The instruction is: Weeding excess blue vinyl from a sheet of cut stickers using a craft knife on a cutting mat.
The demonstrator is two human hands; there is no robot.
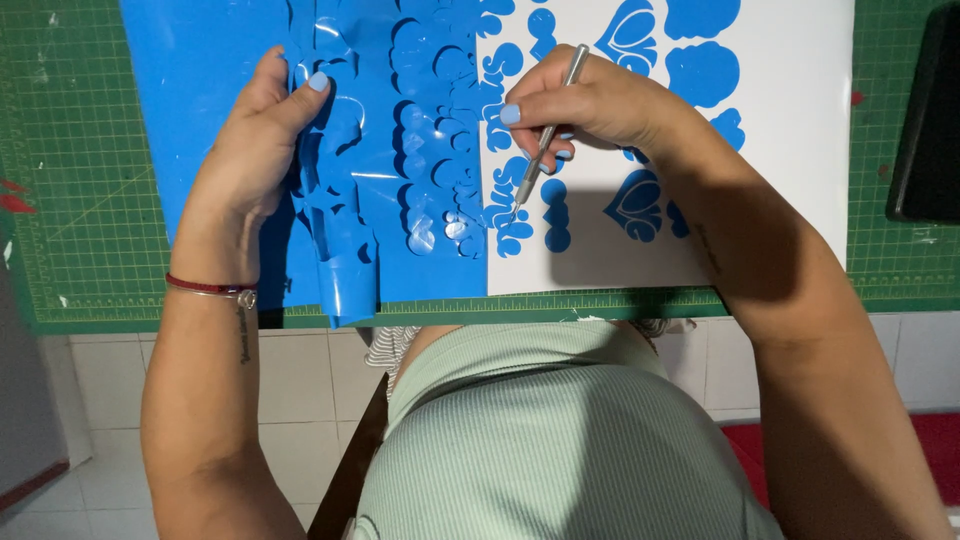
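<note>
We pinch the slim silver metal weeding tool in our right hand, its long axis slanting down-left to the tip at the peel line. Our left hand grips the peeled glossy blue vinyl sheet, which lies directly left of the tip, over the white backing paper.

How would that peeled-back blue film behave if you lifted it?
Probably floppy: the blue film curls and buckles where the left hand holds it. Likely light, since it stands up in thin folds. The cut-out holes suggest it could tear easily; the glossy face looks slippery.
</note>
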